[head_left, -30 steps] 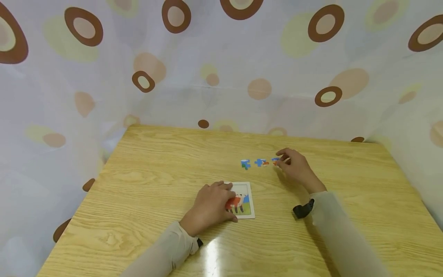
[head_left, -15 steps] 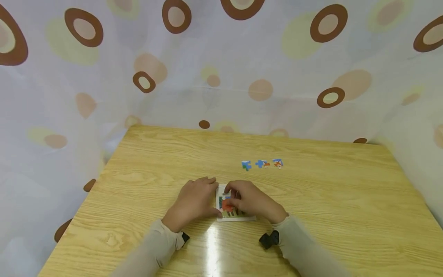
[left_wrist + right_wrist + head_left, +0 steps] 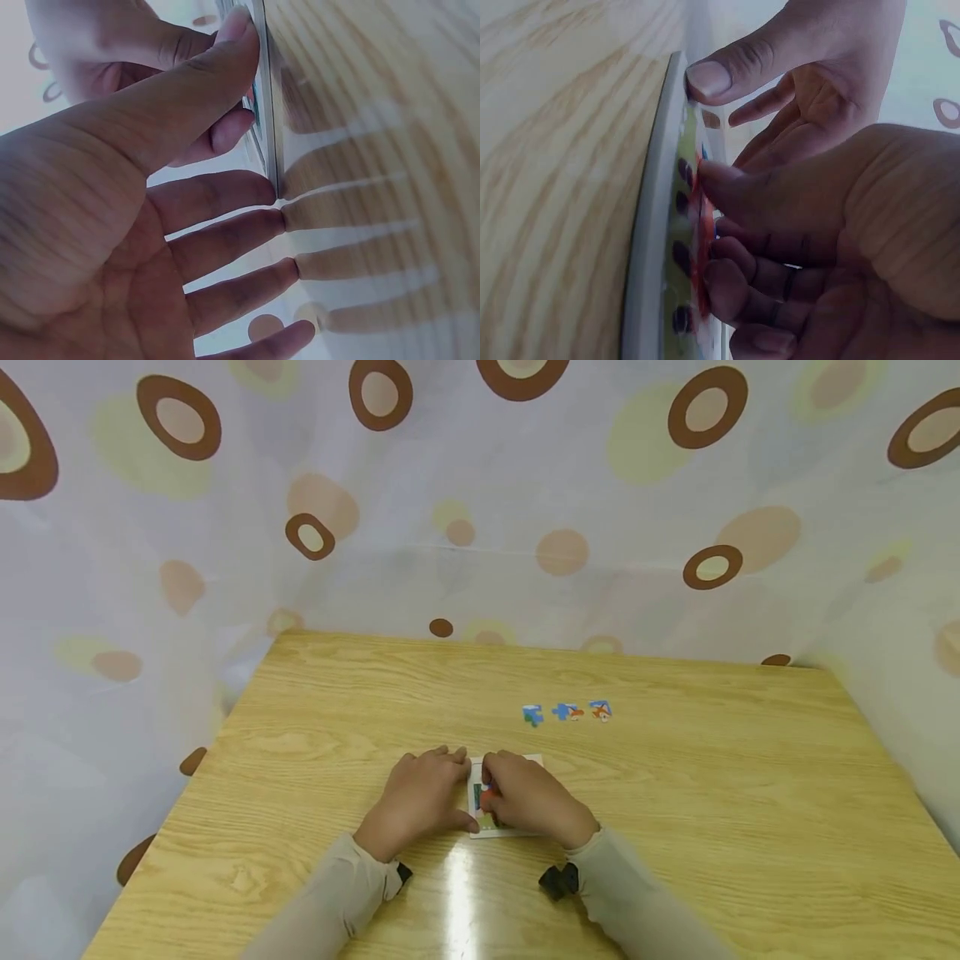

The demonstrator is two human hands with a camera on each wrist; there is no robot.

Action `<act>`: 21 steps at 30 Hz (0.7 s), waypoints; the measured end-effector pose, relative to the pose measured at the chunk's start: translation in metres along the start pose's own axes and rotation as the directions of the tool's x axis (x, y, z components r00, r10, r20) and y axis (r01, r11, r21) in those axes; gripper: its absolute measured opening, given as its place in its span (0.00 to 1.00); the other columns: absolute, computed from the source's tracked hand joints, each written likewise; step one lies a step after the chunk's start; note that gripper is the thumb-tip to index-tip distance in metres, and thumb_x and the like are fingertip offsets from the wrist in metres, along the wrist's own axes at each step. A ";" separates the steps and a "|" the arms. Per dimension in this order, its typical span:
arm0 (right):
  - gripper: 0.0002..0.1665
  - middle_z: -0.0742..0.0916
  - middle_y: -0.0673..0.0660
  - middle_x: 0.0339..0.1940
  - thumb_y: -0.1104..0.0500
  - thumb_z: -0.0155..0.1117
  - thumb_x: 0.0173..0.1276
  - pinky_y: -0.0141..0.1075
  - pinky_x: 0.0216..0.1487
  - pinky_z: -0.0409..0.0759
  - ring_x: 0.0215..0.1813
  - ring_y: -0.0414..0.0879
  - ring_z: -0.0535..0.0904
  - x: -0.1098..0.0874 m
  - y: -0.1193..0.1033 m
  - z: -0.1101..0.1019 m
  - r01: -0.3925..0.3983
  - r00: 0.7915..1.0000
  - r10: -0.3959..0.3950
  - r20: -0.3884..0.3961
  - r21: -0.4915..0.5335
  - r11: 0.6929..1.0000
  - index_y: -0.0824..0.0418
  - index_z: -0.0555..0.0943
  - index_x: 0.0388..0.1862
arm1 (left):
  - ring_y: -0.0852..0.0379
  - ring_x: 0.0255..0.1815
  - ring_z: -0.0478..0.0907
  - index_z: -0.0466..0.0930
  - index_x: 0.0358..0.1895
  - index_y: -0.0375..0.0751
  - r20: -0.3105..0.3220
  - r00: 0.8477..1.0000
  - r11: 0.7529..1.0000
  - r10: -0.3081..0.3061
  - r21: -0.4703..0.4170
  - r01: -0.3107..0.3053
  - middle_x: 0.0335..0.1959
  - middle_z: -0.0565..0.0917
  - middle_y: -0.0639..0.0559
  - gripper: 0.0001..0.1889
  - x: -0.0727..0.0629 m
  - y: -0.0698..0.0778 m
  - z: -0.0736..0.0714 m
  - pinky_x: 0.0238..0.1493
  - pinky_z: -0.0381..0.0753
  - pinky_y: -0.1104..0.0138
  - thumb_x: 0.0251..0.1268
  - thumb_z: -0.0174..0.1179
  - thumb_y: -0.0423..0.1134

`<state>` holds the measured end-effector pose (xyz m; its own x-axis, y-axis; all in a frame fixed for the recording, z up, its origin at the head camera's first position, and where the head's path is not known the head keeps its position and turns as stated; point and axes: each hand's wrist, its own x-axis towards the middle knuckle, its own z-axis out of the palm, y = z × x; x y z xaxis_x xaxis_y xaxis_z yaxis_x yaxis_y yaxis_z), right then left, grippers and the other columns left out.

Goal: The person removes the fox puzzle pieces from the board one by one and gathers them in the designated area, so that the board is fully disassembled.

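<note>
A small framed jigsaw puzzle (image 3: 491,835) lies flat on the table, its red animal picture partly covered by the hands. My left hand (image 3: 416,797) is at its left edge. In the left wrist view, the thumb (image 3: 240,34) presses on the frame's edge while the fingers stretch out straight to the tabletop. My right hand (image 3: 528,793) is over the picture. Its curled fingers and thumb pinch at a red jigsaw piece (image 3: 703,277), seen edge-on in the right wrist view. The pinched piece's outline is largely hidden.
Three loose jigsaw pieces lie in a row behind the frame: a blue-green one (image 3: 532,715), a blue-orange one (image 3: 567,712) and an orange one (image 3: 601,711). A patterned curtain (image 3: 480,585) hangs along the back of the wooden table (image 3: 337,693).
My right hand has left the rightmost loose piece and come down to the framed puzzle, bending further over it. My left hand has slid left from atop the picture to the frame's edge.
</note>
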<state>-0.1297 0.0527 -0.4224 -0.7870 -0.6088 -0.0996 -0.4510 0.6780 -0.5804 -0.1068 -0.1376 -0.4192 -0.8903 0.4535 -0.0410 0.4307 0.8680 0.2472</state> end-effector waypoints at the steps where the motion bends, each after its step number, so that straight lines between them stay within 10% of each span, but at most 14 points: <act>1: 0.07 0.76 0.52 0.30 0.66 0.67 0.72 0.37 0.30 0.70 0.29 0.45 0.71 0.000 0.000 0.001 -0.003 1.000 0.003 -0.003 -0.005 1.000 0.63 0.77 0.36 | 0.39 0.68 0.76 0.83 0.65 0.40 0.002 1.000 1.000 0.000 0.002 0.000 0.69 0.79 0.46 0.45 0.000 0.000 0.000 0.58 0.79 0.41 0.44 0.80 0.63; 21: 0.11 0.74 0.54 0.33 0.69 0.70 0.68 0.38 0.33 0.69 0.31 0.47 0.70 0.004 -0.001 -0.004 -0.035 0.999 0.035 0.026 0.002 0.999 0.61 0.74 0.36 | 0.39 0.69 0.75 0.83 0.64 0.42 0.023 1.000 1.000 -0.001 -0.009 0.001 0.70 0.77 0.46 0.43 0.003 0.000 0.000 0.55 0.80 0.40 0.44 0.80 0.62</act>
<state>-0.1337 0.0514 -0.4189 -0.7913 -0.5949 -0.1410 -0.4221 0.6985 -0.5779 -0.1093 -0.1367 -0.4194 -0.8870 0.4574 -0.0630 0.4287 0.8666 0.2556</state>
